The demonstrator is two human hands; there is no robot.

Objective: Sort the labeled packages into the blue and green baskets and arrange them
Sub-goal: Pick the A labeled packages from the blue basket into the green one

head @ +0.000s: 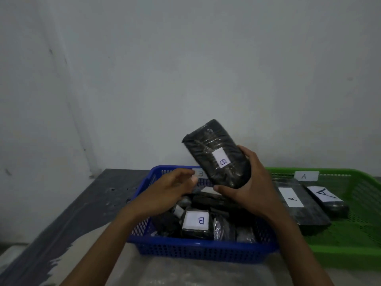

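Note:
My right hand (pixel 248 188) grips a black wrapped package (pixel 216 149) with a white "B" label, holding it tilted above the blue basket (pixel 198 249). The fingers of my left hand (pixel 171 190) hang loosely curled over the basket's left side, holding nothing, just left of the raised package. Several black packages lie in the blue basket, one with a "B" label (pixel 196 220) facing up. The green basket (pixel 350 244) to the right holds two black packages with "A" labels, one (pixel 291 198) beside the other (pixel 324 194).
Both baskets stand side by side on a grey worktop (pixel 99 195) against a pale wall. A "B" tag (pixel 200 173) marks the blue basket's back rim and an "A" tag (pixel 306 176) the green one's. A pale sheet (pixel 165 271) lies at the front.

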